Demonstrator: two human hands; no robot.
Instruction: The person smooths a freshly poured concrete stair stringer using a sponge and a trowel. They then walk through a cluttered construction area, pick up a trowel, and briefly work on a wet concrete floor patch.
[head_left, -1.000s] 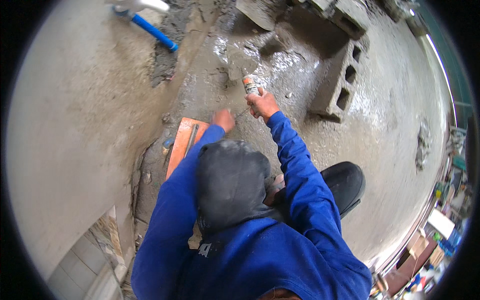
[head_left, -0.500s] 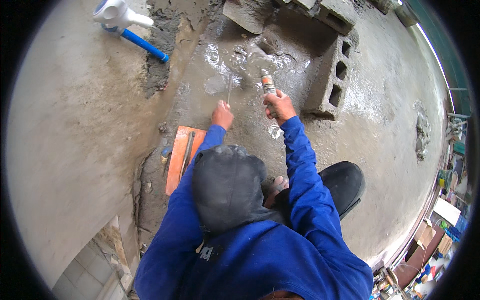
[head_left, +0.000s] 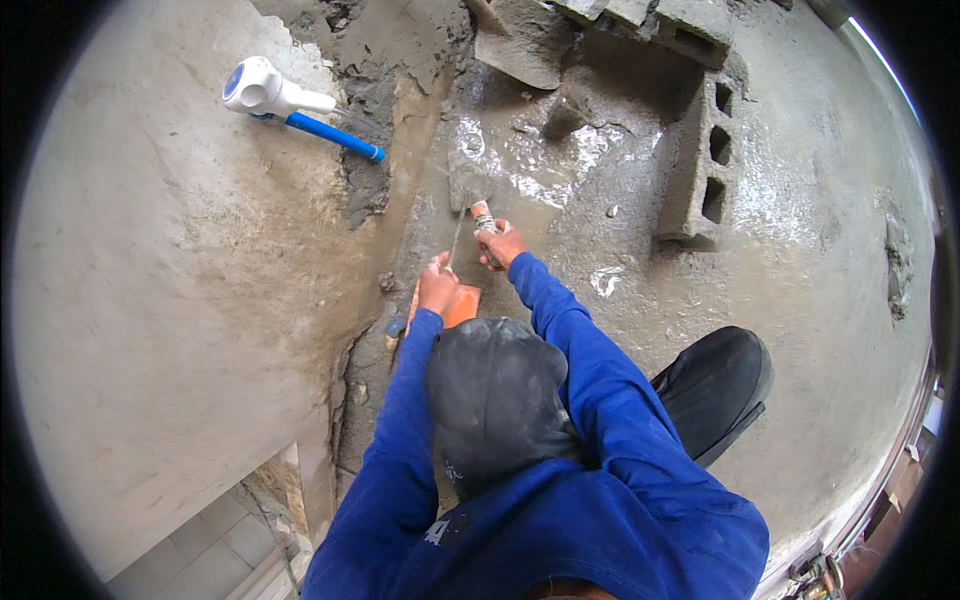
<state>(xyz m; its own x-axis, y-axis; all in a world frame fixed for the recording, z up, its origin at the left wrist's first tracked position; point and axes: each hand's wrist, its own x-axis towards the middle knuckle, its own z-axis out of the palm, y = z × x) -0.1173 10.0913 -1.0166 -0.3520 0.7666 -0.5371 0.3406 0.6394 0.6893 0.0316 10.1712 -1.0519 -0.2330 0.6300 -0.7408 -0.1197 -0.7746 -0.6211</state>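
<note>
My right hand [head_left: 500, 245] is closed around the orange-and-pale handle of a trowel [head_left: 483, 214]. The trowel's grey blade is hard to make out against the wet cement [head_left: 560, 190] under it. Close by on the left, my left hand [head_left: 437, 285] pinches a thin, straight rod [head_left: 457, 238] that points away from me; its far end comes near the trowel. An orange plastering float [head_left: 463, 304] lies beside my left hand, partly covered by that hand and my sleeve.
Hollow concrete blocks [head_left: 700, 165] border the wet patch on the right and far side. A white fitting with a blue pipe [head_left: 335, 138] stands at the upper left, by a rough mortar edge. Tiles [head_left: 215, 540] show at the lower left. My dark-clad knee [head_left: 715, 385] is at the right.
The trowel in my right hand has swung left, away from the blocks and toward the rod. My left hand still holds the rod, now nearer the float. The whole view has shifted.
</note>
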